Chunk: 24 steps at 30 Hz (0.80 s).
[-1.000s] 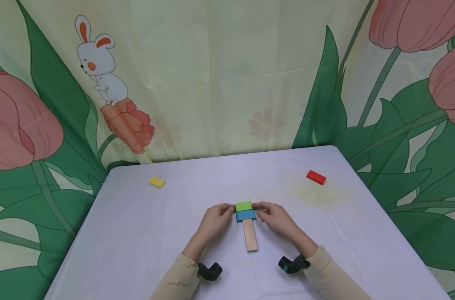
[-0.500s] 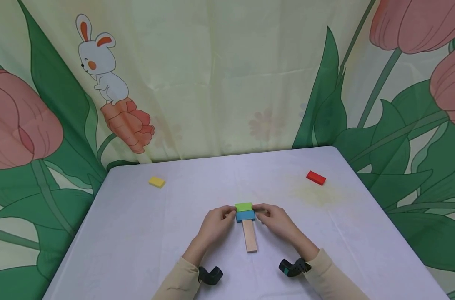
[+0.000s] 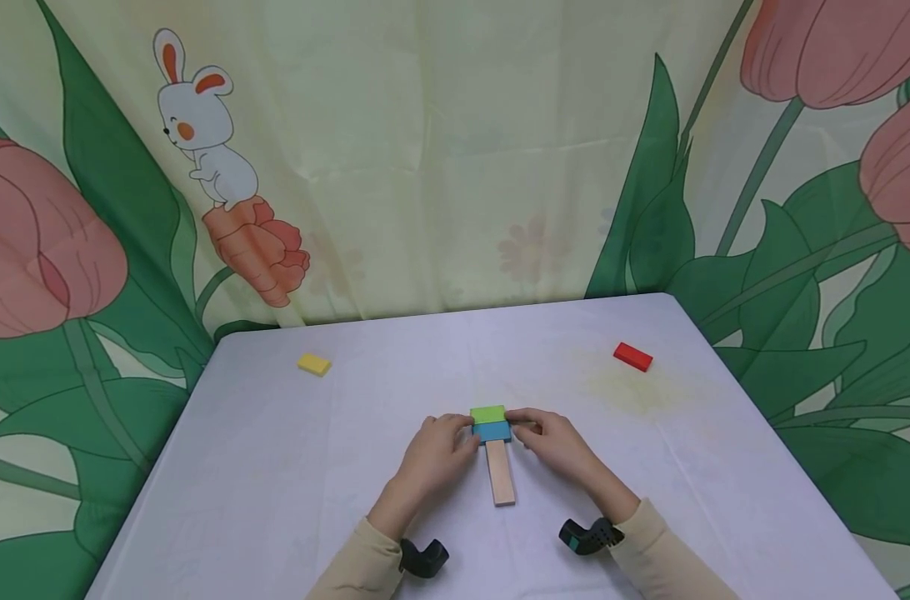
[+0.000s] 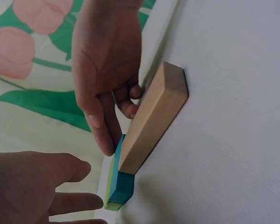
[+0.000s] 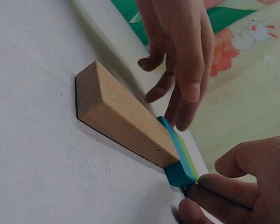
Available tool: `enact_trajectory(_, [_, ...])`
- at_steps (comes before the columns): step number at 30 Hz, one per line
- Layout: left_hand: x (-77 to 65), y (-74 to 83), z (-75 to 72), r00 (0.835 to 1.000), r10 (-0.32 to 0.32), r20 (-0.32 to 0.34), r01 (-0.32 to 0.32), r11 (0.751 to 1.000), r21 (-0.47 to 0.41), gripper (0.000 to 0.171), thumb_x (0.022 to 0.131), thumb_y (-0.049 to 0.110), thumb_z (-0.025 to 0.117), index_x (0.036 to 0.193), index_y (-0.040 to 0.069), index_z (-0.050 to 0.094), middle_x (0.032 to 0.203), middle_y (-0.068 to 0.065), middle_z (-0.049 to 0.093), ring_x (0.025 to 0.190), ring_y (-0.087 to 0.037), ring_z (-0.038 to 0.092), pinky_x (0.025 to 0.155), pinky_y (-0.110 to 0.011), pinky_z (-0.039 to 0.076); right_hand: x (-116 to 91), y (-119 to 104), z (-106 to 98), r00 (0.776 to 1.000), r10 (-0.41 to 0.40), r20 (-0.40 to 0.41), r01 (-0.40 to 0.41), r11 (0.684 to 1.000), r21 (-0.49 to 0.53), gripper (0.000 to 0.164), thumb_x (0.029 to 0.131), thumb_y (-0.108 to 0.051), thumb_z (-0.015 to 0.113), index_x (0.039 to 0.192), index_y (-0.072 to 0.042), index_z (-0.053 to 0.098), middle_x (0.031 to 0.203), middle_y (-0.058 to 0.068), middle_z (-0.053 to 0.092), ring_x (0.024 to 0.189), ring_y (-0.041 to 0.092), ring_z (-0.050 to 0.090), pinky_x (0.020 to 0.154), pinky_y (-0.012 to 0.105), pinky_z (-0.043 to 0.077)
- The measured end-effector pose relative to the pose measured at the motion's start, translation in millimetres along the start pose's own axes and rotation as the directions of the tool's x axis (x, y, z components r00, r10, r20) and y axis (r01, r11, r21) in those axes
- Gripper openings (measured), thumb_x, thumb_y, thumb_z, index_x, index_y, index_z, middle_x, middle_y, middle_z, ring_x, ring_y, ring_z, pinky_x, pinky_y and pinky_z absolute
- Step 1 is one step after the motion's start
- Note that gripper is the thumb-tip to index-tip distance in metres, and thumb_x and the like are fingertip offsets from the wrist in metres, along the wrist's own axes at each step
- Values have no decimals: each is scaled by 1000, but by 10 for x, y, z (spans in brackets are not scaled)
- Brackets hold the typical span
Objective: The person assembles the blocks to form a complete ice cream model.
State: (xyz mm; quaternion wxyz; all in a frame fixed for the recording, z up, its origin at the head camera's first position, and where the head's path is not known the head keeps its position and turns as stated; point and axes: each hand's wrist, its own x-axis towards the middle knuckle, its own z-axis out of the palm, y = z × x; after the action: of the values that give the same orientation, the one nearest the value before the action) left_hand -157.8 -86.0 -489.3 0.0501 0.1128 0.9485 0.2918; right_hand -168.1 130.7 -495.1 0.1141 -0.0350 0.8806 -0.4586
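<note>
A plain wooden block [image 3: 500, 472] lies lengthwise on the table, its far end against a blue block [image 3: 492, 431]. Beyond the blue one lies a green block [image 3: 488, 414], side by side with it. My left hand [image 3: 432, 454] is at the left ends of the coloured blocks, fingertips right at their edge and thumb held apart by the blue block. At the opposite ends, my right hand [image 3: 552, 442] has its index fingertip at the green block. In the left wrist view, the fingers of my left hand [image 4: 32, 186] reach out fairly straight. Neither hand curls round a block.
A yellow block [image 3: 314, 364] lies toward the back left of the white-covered table [image 3: 237, 467]. At the back right is a red block [image 3: 632, 357]. A printed curtain [image 3: 455, 167] with tulips and a rabbit hangs behind the table.
My left hand has edged slightly right and its thumb has come away from the fingers toward the blue block. The right hand and the blocks look almost unmoved.
</note>
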Motion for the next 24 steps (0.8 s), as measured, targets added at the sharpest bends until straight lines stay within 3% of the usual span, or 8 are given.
enact_trajectory(2, [-4, 23, 8, 997, 69, -14, -67, 990, 125, 45, 100, 36, 65, 135, 9, 67, 140, -14, 64, 117, -32, 61, 94, -47, 54, -3, 3, 2, 1000, -4, -3, 4, 1000, -5, 35, 101, -20, 63, 135, -11, 68, 126, 8, 72, 86, 14, 63, 70, 29, 52])
enact_trajectory(4, [-13, 44, 5, 989, 150, 11, -149, 964, 220, 49, 99, 38, 67, 139, 11, 64, 149, -14, 57, 131, -33, 56, 102, -50, 52, -9, 3, 2, 1000, -1, -5, 1, 1000, -7, 35, 101, -20, 64, 135, -11, 69, 127, 8, 71, 87, 14, 64, 72, 29, 53])
enact_trajectory(7, [-27, 63, -9, 958, 267, 102, -286, 915, 287, 54, 98, 42, 68, 145, 16, 59, 156, -11, 50, 143, -31, 47, 106, -51, 49, -13, 10, -2, 1000, -13, -3, 13, 1000, -4, 34, 102, -19, 63, 134, -11, 69, 127, 8, 72, 89, 13, 66, 74, 30, 54])
enact_trajectory(10, [-40, 67, -16, 925, 333, 182, -374, 883, 285, 57, 98, 45, 68, 148, 21, 56, 160, -8, 45, 150, -27, 40, 109, -50, 46, -12, 13, -10, 1000, -21, 1, 21, 1000, 8, 32, 102, -18, 62, 133, -11, 69, 126, 7, 72, 89, 13, 66, 75, 31, 54])
enact_trajectory(15, [-43, 57, -12, 903, 368, 222, -422, 855, 300, 58, 96, 49, 69, 147, 23, 56, 159, -6, 46, 150, -23, 39, 110, -47, 44, -5, 20, -17, 1000, -31, 6, 31, 1000, 3, 32, 103, -18, 62, 133, -11, 70, 125, 6, 73, 89, 13, 66, 75, 30, 53])
enact_trajectory(24, [-35, 34, -5, 898, 352, 262, -428, 834, 347, 60, 95, 53, 69, 147, 26, 57, 157, -1, 47, 148, -25, 39, 111, -48, 43, -4, 28, -20, 1000, -24, 6, 24, 1000, 19, 32, 103, -19, 62, 133, -11, 69, 122, 5, 73, 88, 14, 65, 75, 31, 52])
